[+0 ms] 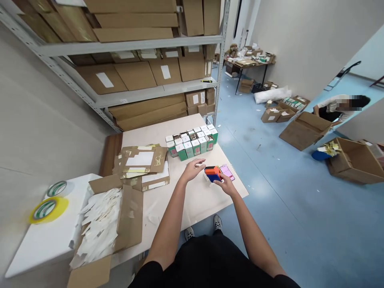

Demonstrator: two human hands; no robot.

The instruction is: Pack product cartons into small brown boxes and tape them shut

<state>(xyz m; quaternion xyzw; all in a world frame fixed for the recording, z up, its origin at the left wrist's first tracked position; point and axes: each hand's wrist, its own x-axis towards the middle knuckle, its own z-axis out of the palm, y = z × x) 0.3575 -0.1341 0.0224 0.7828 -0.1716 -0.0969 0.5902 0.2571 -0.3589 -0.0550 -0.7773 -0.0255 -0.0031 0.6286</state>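
My right hand (225, 184) is closed around an orange and blue boxy handheld device (213, 174) just above the table's front right part. Exactly what kind of device it is, I cannot make out. To its left, my left hand (193, 170) is open, its fingers stretched toward the device and apparently apart from it. A phone with a lit pink screen (227, 172) lies beside the device, close to the table's right edge. Beyond my hands, several small green and white boxes (188, 149) stand upright in rows, a few with open tops.
Flattened cardboard (159, 162) lies left on the table (192, 208). Nearer, an open carton (132, 216) holds white paper scraps, beside tape rolls (45, 210) on a white surface. A shelf rack (132, 96) carries cartons behind. At right, a person (345, 106) bends by a large carton (306, 130).
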